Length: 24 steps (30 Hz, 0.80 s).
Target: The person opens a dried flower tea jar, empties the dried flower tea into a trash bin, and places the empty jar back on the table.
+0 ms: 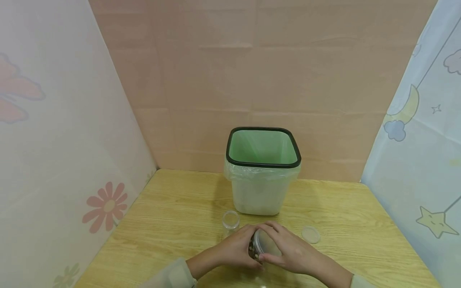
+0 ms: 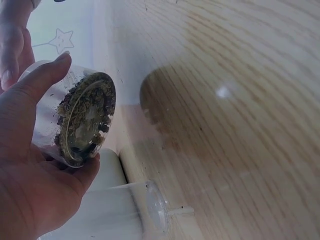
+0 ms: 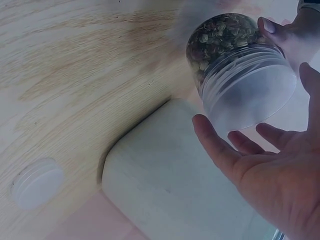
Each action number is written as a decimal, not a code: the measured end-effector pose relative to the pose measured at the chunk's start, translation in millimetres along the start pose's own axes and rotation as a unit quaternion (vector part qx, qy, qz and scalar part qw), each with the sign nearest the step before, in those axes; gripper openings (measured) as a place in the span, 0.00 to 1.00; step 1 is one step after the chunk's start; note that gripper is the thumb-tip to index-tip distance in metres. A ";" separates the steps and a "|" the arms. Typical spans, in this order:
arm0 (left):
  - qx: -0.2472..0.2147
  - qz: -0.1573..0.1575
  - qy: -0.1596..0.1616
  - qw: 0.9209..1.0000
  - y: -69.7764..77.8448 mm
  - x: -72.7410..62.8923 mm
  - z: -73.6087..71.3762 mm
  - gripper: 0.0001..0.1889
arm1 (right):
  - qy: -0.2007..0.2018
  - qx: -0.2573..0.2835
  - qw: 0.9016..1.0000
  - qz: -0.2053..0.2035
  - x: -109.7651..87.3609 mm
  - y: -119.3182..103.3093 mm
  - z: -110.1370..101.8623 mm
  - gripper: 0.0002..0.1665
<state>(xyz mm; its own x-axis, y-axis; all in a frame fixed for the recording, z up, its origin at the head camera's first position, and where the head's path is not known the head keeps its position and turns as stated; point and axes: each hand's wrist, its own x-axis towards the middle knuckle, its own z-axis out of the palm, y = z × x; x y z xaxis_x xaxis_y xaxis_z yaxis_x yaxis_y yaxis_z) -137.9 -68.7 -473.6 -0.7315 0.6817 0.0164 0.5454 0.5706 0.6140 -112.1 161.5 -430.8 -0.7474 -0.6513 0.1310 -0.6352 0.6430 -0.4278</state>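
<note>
My left hand (image 1: 235,249) grips a clear plastic jar (image 3: 222,42) around its side and holds it tilted above the table. Dried plant bits, brown and greenish, lie inside; the left wrist view shows them against the jar's base (image 2: 87,120). A translucent screw lid (image 3: 255,97) covers the mouth, which faces my right hand (image 1: 295,250). That hand's fingers are spread loosely around the lid, with fingertips right at its rim in the right wrist view. Just beyond my left hand stands a second clear jar (image 1: 230,221).
A pale bin (image 1: 257,194) with a black rim and a green liner stands behind the hands. To the right, a loose translucent lid (image 1: 310,235) lies on the wooden table (image 1: 360,240). Patterned sheets hang at both sides and a plain pinkish one at the back.
</note>
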 end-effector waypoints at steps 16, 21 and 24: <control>0.010 0.020 0.006 1.000 0.0 2.4 4.2 0.53 | -0.010 0.005 1.000 0.006 -0.7 1.5 1.9 0.45; 0.013 0.024 -0.004 1.000 -1.7 1.4 3.2 0.53 | -0.005 -0.009 1.000 -0.019 -1.6 1.1 1.9 0.44; 0.009 0.024 -0.008 1.000 -3.0 1.7 2.6 0.53 | 0.014 -0.025 0.999 -0.046 -1.8 1.9 3.2 0.43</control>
<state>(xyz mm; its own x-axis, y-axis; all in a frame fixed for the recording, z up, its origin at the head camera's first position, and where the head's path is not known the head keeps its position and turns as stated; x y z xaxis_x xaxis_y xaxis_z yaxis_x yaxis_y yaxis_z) -139.7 -68.1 -477.4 -0.6979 0.7155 0.0326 0.5869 0.5451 0.5987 -111.4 162.6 -434.7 -0.6898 -0.6977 0.1933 -0.7102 0.6002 -0.3679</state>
